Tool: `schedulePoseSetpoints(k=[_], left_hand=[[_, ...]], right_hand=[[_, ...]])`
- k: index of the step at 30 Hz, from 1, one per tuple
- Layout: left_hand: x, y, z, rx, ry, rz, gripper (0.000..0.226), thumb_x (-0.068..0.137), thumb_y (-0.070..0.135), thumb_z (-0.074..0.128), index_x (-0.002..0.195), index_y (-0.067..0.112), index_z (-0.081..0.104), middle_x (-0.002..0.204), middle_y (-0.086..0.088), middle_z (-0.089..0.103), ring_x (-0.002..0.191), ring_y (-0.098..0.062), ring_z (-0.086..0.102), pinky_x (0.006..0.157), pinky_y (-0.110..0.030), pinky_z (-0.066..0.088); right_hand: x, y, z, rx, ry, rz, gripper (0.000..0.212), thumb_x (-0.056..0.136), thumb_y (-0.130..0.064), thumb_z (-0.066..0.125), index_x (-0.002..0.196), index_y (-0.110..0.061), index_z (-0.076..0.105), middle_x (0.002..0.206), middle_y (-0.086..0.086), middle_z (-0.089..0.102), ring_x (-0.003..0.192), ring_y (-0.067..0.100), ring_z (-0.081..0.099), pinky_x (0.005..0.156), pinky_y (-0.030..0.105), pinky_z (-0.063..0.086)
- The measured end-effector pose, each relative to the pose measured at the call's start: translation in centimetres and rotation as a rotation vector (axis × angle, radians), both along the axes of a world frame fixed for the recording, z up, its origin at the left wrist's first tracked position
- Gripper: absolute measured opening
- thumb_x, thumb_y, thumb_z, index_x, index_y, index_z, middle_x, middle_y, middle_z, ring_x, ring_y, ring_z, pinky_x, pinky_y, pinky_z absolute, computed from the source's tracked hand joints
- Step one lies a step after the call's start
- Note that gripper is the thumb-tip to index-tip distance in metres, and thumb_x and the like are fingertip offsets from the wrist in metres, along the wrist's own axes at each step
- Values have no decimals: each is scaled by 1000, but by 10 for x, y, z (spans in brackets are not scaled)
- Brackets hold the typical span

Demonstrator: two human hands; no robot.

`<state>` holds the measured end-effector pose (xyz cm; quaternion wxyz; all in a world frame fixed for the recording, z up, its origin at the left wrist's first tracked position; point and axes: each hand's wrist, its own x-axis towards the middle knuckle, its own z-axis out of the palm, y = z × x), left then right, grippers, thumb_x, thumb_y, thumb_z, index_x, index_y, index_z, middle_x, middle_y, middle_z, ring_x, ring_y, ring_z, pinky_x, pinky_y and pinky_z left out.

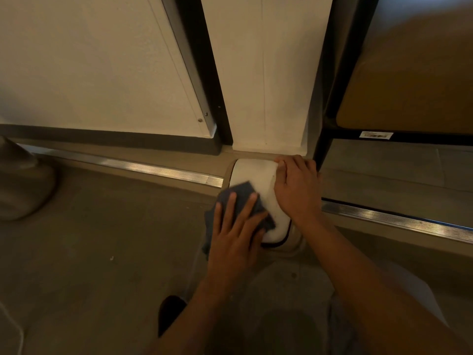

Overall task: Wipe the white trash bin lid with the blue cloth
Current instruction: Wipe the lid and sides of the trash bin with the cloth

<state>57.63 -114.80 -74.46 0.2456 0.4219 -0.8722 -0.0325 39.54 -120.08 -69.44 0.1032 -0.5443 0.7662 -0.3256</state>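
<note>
The white trash bin lid (256,178) lies below me at the foot of a white wall column, seen from above. The blue cloth (243,194) is spread over the lid's near left part. My left hand (236,231) lies flat on the cloth with fingers spread, pressing it onto the lid. My right hand (297,185) rests on the lid's right edge, its fingers curled over the far right rim, holding the lid steady. The bin body under the lid is mostly hidden.
A white door (102,73) with a metal edge strip stands at left, and a dark-framed glass panel (399,73) at right. Metal threshold strips (153,170) cross the grey floor. A grey rounded object (23,185) sits at far left. My dark shoe (170,313) is below.
</note>
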Motion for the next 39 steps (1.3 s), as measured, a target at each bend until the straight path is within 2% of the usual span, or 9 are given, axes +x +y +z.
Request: schedulePoseSetpoints(k=[4,9,17,22,27,30,32,35,39], left_hand=[[18,4,-19,-42,-53,-52,31,106,39,38,134,31,48,162,3,25,152,-37,16,116,-66,21],[-8,-52,34,117,194,83,37,104,36,42,139,26,45,160,14,25,154,-17,8,121,-53,21],[-46,-104,75,203,82,361,37,100,47,45,127,30,62,133,-2,53,127,-28,43,101,-47,40],[-25,-31,37,95,75,192,43,104,38,41,143,23,49,153,-1,44,149,-26,27,118,-49,28],[-12,-29,25,52,33,93,45,105,36,38,147,22,44,159,2,35,153,-26,17,120,-52,24],[-28,-69,55,202,113,169,40,106,37,37,142,24,48,150,1,48,146,-23,33,114,-43,36],[-41,-101,74,344,105,226,37,106,40,36,135,25,53,133,-2,60,125,-22,53,100,-38,46],[-52,-126,86,481,32,248,35,105,41,35,127,25,57,116,-5,65,105,-25,61,86,-36,47],[-41,-85,67,261,132,160,36,104,38,36,129,24,57,132,1,60,127,-21,50,102,-45,45]], right_hand=[[-1,0,-1,-4,-6,12,52,96,-41,18,120,-24,61,122,3,62,116,25,47,99,49,40],[-1,0,0,8,0,13,59,93,-44,13,120,-24,61,123,3,62,117,26,47,99,48,40],[0,1,2,11,-19,-1,56,95,-42,15,118,-22,62,121,4,62,116,25,47,98,48,41],[1,0,1,-12,-13,-7,56,95,-41,16,116,-21,64,119,4,64,114,27,49,95,48,43],[1,1,0,-15,-10,-4,54,96,-40,17,116,-21,63,119,5,64,113,28,49,93,48,43],[0,1,1,-13,-6,4,58,94,-43,14,117,-21,63,121,4,63,114,27,49,94,47,43],[0,1,2,1,-12,3,60,93,-44,13,118,-21,62,123,4,62,116,26,48,97,47,42],[1,0,3,28,-4,-1,58,95,-41,14,121,-20,61,124,4,61,118,25,47,99,47,40],[1,0,2,7,-2,-7,55,95,-40,16,117,-22,63,121,3,63,116,26,48,95,44,41]])
